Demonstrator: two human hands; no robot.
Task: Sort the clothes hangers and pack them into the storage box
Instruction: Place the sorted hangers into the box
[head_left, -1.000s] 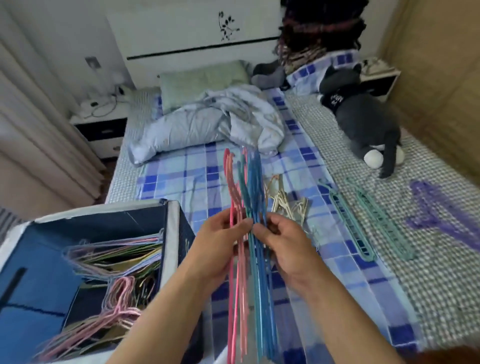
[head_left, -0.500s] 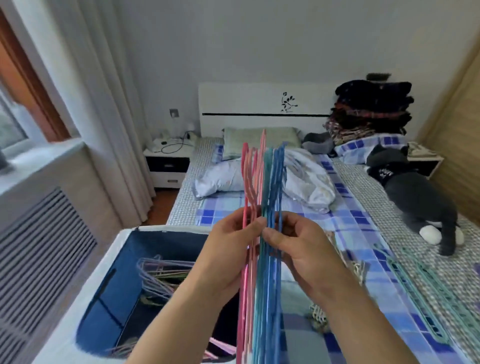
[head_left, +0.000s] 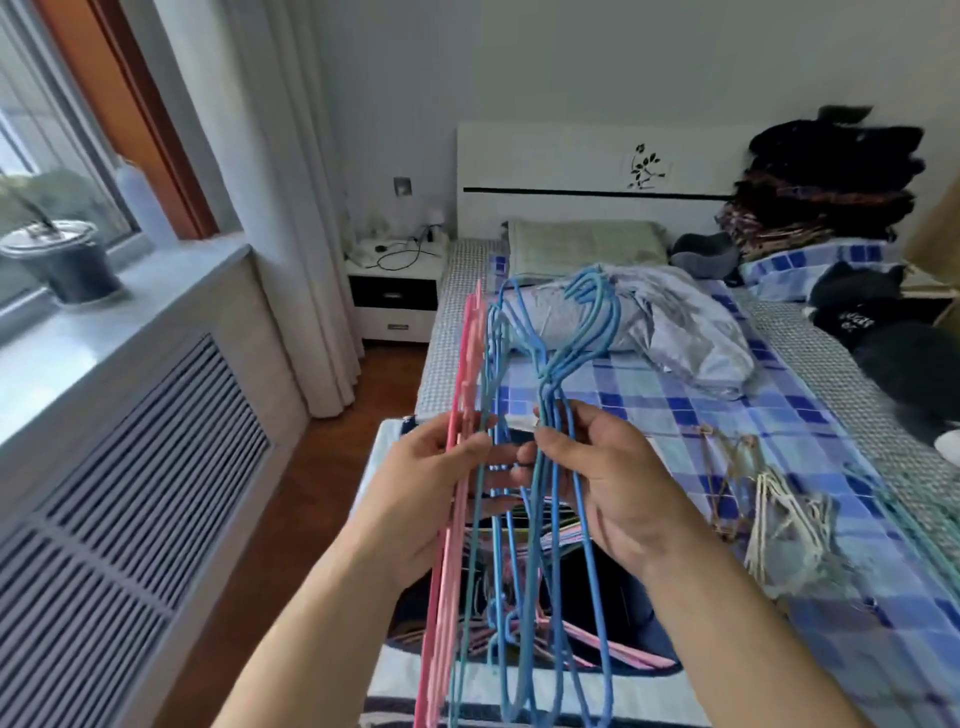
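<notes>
Since a moment ago the bundle has split: the blue hangers now fan away to the right of the pink hangers, where before they stood pressed together. The bed stretches beyond both hands, its crumpled quilt past the hooks. Directly beneath the grip sits the storage box, more hangers lying inside. The left hand has its fingers curled round the pink ones; the right hand pinches the blue ones. Right of that grip, pale clips lie on the bed.
</notes>
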